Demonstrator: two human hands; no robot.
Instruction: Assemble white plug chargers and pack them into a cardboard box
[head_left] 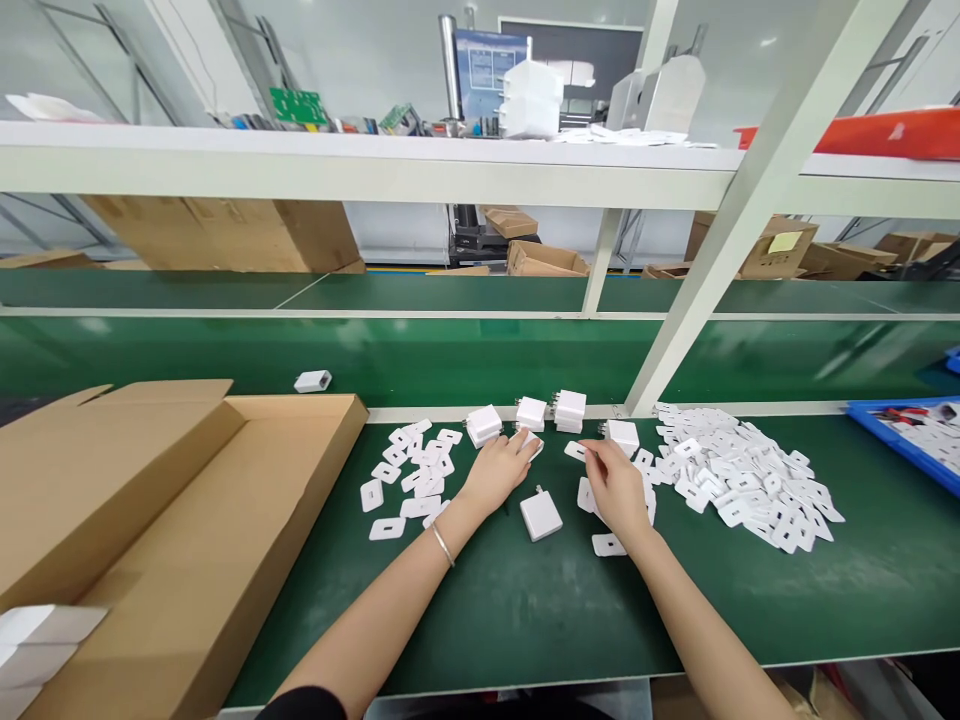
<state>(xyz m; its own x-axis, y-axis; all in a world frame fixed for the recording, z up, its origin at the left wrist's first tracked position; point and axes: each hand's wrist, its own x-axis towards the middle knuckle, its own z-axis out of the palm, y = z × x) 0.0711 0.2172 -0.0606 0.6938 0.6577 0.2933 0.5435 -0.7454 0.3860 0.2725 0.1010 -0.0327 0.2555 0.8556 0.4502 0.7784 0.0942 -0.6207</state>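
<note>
Across the lower half of the frame spreads a green worktop [465,640], with an open cardboard box [289,540] at lower left and a heap of white plates [750,485] right of centre. Near mid-frame are the left hand [499,468] and right hand [619,490], a loose row of white plug adapters [569,411] just beyond them and a lone adapter [541,515] between the wrists. The left fingers rest slightly spread on a mostly hidden white piece [535,447], gripped or not I cannot tell; the right thumb and fingertip narrowly pinch a single plate [574,451].
</note>
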